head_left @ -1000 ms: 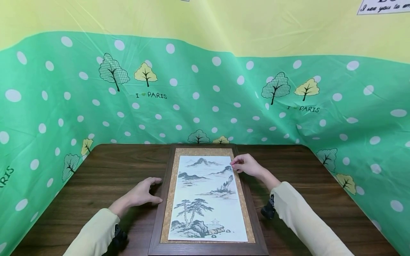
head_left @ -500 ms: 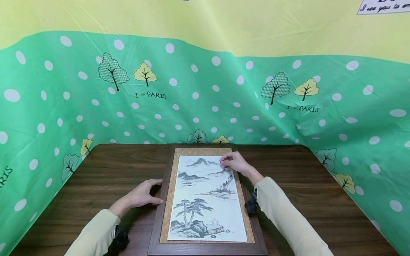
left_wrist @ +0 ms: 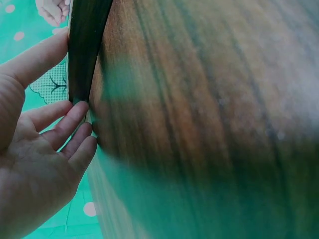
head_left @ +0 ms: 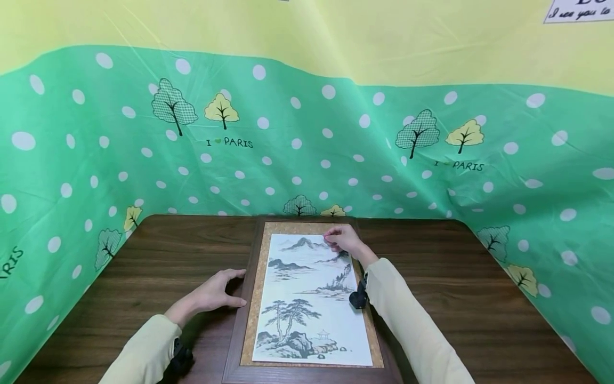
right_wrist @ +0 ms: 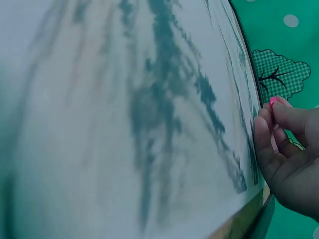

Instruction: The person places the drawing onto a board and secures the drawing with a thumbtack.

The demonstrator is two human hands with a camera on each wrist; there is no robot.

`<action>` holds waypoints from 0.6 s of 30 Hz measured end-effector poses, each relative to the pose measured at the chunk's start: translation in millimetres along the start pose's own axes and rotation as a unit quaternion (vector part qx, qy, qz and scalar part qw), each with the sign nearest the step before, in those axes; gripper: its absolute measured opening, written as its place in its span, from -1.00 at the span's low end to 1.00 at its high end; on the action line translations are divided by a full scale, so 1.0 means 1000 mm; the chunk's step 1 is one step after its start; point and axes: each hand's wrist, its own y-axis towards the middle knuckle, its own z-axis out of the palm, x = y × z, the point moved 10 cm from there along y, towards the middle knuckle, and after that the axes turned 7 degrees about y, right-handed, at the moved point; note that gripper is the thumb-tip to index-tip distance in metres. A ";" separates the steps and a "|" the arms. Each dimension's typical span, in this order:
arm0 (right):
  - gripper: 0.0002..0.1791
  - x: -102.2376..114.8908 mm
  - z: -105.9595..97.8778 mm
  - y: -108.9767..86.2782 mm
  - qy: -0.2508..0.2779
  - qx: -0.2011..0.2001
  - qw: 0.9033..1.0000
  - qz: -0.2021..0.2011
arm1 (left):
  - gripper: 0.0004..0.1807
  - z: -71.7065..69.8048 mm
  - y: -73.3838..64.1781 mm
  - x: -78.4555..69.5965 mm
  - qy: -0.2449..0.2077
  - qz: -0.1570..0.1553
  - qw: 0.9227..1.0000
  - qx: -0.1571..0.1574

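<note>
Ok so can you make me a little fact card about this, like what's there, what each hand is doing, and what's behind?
board: cork in a dark frame
where: flat on a brown wooden table
paper: on the cork, showing mountains, trees and rocks
left hand: touches the frame's left side
right hand: at the paper's upper right, pinching a small pink thing
behind: green and yellow cloth with dots and trees

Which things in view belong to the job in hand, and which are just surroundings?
Job:
- small pink object, pinched by the right hand
- landscape print
- framed cork board beneath it
- left hand, at the board's edge

Surroundings:
- dark table
- patterned cloth
- lettered panel, partly cut off
</note>
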 end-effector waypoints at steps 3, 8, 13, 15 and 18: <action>-0.82 0.003 0.004 0.004 -0.023 0.000 1.000 -0.005 | -0.18 0.000 0.000 0.001 -0.001 -0.002 1.000 -0.001; -0.85 0.013 0.011 0.008 -0.084 -0.004 0.996 -0.021 | -0.18 0.000 0.000 0.003 -0.002 -0.003 1.000 -0.005; -0.87 0.021 0.023 0.011 -0.111 0.003 0.993 -0.024 | -0.18 0.000 0.002 0.006 -0.001 -0.006 1.000 -0.011; -0.87 0.024 0.028 0.011 -0.119 0.009 0.993 -0.021 | -0.18 0.000 0.002 0.007 0.001 -0.005 1.000 -0.013; -0.86 0.027 0.035 0.010 -0.128 0.019 0.992 -0.015 | -0.18 0.000 0.002 0.006 0.002 0.000 1.000 -0.014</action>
